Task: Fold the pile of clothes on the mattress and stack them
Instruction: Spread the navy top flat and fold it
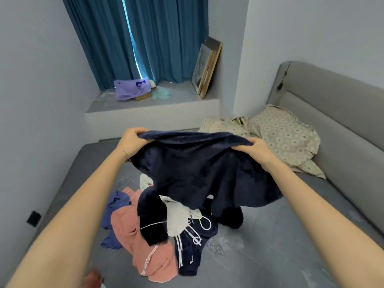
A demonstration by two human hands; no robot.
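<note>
Navy fleece garment (pixel 193 169), plush and limp, hangs above the rumpled clothes pile (pixel 158 231); left hand (pixel 132 141) and right hand (pixel 259 149) pinch its top edge, fingers curled.

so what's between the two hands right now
In the head view, only the dark navy garment: its top edge spans from the left hand to the right hand, both gripping it above the pile.

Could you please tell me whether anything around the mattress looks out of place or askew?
Nothing looks spilled or damaged. The floral bedding lies crumpled against the headboard, and picture frames stand leaning on the window ledge. The clothes pile is an unfolded jumble on the mattress, under the held navy garment.
</note>
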